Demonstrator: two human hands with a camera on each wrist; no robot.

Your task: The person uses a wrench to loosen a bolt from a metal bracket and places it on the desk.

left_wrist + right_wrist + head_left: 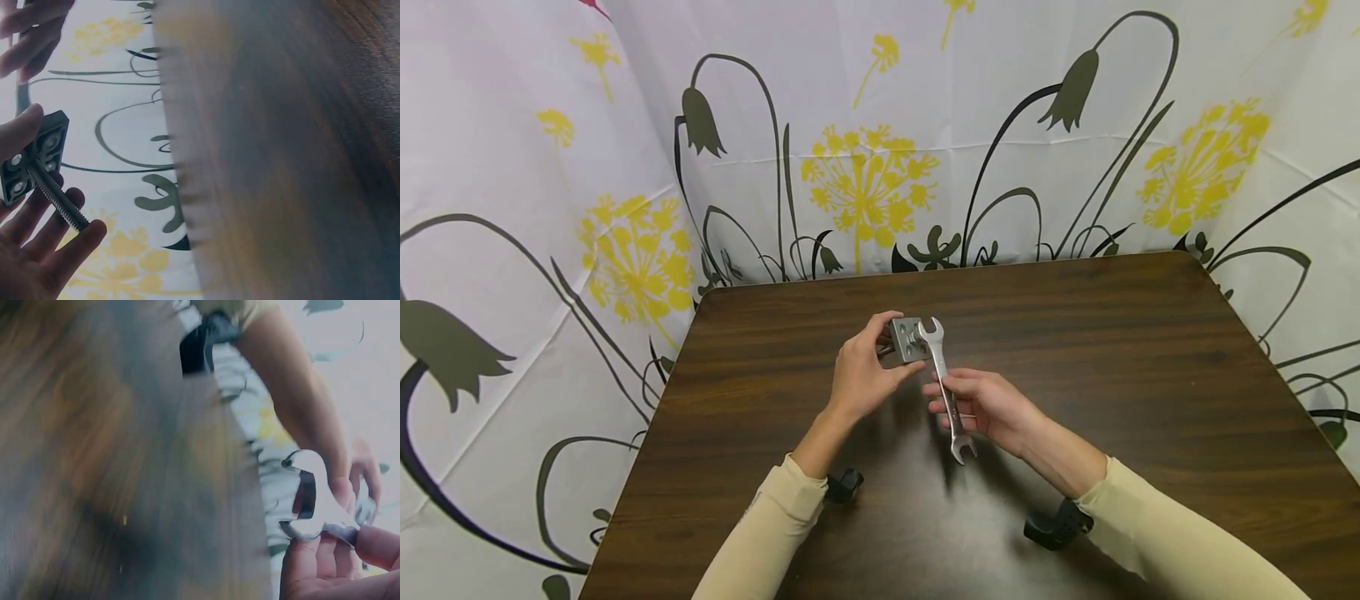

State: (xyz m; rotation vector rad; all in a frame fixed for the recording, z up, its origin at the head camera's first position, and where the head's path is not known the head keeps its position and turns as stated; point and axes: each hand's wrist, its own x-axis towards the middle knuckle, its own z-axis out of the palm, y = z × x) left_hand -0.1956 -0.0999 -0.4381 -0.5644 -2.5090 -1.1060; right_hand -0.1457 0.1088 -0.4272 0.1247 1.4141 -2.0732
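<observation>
My left hand [862, 371] grips a square grey metal plate [904, 340] by its edges, thumb below and fingers above. Holes mark the plate's corners, and a threaded bolt [59, 199] runs through its middle, its shank pointing back among the left fingers. Between thumb and fingers, my right hand [988, 408] holds a silver double open-ended wrench [946, 379] near its middle. The wrench's upper jaw overlaps the bolt head at the plate's face in the head view. Its lower open end [312, 494] points back toward the body.
Both hands are above a dark wood-grain table [760, 375]. Behind it hangs a white curtain [1000, 167] printed with yellow and grey-green flowers. Black wrist-worn devices show under the left [846, 486] and right [1060, 527] sleeves.
</observation>
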